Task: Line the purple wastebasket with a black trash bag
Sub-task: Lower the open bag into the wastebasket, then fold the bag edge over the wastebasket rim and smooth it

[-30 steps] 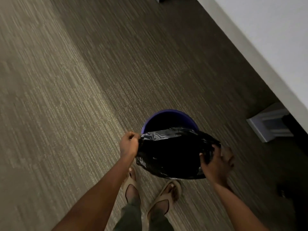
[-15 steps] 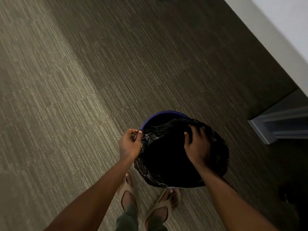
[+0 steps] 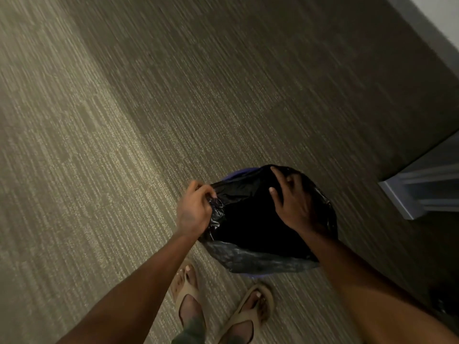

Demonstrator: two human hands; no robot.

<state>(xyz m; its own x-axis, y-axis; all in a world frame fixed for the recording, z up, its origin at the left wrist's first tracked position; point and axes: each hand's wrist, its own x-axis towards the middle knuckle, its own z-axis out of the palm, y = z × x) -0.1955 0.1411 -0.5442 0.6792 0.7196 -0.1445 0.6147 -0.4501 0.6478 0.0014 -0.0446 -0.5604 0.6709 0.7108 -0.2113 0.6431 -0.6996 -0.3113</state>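
Observation:
The purple wastebasket (image 3: pixel 238 173) stands on the carpet in front of my feet; only a thin arc of its far rim shows. A black trash bag (image 3: pixel 250 227) is draped over nearly the whole mouth and hangs down the near side. My left hand (image 3: pixel 195 211) pinches the bag's edge at the left rim. My right hand (image 3: pixel 293 202) reaches across the top, its fingers spread and hooked over the bag at the far right rim.
Striped grey carpet (image 3: pixel 124 145) runs all round the basket. A pale wall base (image 3: pixel 437 36) crosses the upper right corner, and a white door-frame corner (image 3: pixel 419 192) juts out to the right of the basket. My sandalled feet (image 3: pixel 218 304) stand just behind it.
My right hand has moved from the bag's near right side over the top to the far rim, pulling the bag across the opening. Much less purple rim shows now. My left hand has stayed put.

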